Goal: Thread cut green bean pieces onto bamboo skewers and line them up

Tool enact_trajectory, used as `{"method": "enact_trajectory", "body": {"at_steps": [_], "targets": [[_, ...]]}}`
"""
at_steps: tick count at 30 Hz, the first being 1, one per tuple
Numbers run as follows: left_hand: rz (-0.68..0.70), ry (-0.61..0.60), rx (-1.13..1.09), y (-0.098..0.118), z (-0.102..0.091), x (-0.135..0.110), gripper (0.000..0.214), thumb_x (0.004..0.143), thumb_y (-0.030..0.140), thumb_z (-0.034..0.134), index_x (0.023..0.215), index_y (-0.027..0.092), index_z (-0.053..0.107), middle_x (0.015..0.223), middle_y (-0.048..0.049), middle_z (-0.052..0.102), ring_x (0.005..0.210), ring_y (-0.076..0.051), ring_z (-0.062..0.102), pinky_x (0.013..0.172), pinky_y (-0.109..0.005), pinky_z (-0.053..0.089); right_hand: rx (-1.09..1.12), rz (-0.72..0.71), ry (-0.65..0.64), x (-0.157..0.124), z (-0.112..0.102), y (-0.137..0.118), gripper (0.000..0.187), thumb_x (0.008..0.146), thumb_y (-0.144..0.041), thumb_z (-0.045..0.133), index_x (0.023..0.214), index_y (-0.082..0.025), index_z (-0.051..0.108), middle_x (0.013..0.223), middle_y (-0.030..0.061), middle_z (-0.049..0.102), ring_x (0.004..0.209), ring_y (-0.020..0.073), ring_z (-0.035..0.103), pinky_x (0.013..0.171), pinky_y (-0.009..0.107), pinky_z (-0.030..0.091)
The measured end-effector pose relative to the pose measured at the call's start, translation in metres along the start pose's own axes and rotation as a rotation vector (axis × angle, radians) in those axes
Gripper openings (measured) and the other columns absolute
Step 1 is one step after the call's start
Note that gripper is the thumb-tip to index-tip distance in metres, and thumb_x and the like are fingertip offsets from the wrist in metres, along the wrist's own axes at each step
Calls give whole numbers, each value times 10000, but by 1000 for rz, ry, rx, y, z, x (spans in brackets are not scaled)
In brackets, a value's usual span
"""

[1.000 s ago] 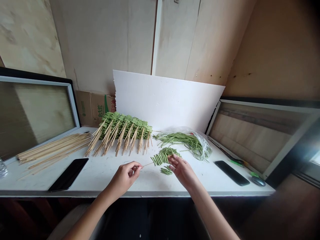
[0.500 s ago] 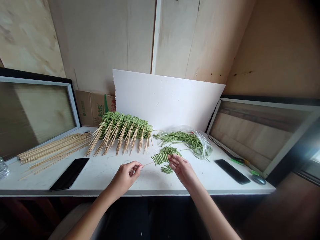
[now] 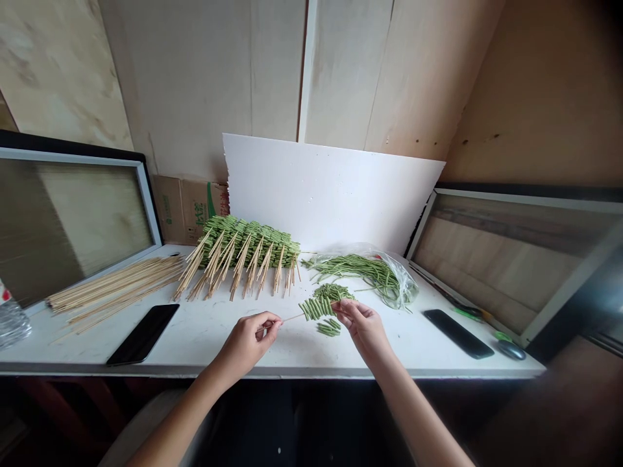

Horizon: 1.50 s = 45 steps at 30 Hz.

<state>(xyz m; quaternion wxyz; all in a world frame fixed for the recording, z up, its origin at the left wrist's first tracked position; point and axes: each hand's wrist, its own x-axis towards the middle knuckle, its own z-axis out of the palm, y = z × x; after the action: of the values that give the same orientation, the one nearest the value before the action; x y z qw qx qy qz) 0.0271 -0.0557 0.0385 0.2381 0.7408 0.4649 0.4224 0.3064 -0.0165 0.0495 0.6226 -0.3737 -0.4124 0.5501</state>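
Observation:
My left hand point(image 3: 250, 340) is closed in a pinch on the bare lower part of a thin bamboo skewer point(image 3: 293, 317). Short cut pieces of green bean point(image 3: 315, 309) sit side by side on that skewer, held above the table. At the row's right end the fingers of my right hand point(image 3: 363, 327) are pinched together; what lies between the fingertips is hidden. Behind the skewer is a pile of cut bean pieces point(image 3: 335, 290), and a smaller group of pieces point(image 3: 329, 327) lies just below it on the table.
Finished bean skewers point(image 3: 250, 237) are stacked at the back. Loose bamboo skewers point(image 3: 117, 282) and a black phone point(image 3: 143, 334) lie left. Long beans point(image 3: 355, 267) spill from a plastic bag point(image 3: 406, 288). Rightward are a dark flat device point(image 3: 457, 333), a mouse point(image 3: 511, 349), and a bottle point(image 3: 12, 321) far left.
The view has shifted slightly, bringing more of the bottle into sight at the left. Both hands keep their pinches, and the beaded row of beans looks much the same.

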Motion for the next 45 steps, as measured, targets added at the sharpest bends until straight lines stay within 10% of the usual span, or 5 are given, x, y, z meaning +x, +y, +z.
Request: {"method": "enact_trajectory", "body": {"at_steps": [28,36,45], "targets": [[82,62,116,7,-4,-1,249,1012,353,518,990,213,723,886,-48,742,787,-172,674,691,-226,527,-69,-18,6,-10,10,10,326,671,-431,937,832,-179,808,870,46,764,829,208,725,885,362,631],[26,73,48,0,-2,1,237,997,357,544,966,196,716,861,-53,747,773,-178,681,715,-248,531,-260,-53,-25,-9,9,6,368,740,-495,873,898,-168,809,886,63,748,790,178,660,611,249,551],[14,56,-30,-7,-1,0,261,996,389,551,993,183,711,862,-59,737,783,-183,685,707,-256,543,69,69,-109,-2,1,4,299,721,-437,903,906,-231,789,862,9,722,785,149,646,637,223,548]]}}
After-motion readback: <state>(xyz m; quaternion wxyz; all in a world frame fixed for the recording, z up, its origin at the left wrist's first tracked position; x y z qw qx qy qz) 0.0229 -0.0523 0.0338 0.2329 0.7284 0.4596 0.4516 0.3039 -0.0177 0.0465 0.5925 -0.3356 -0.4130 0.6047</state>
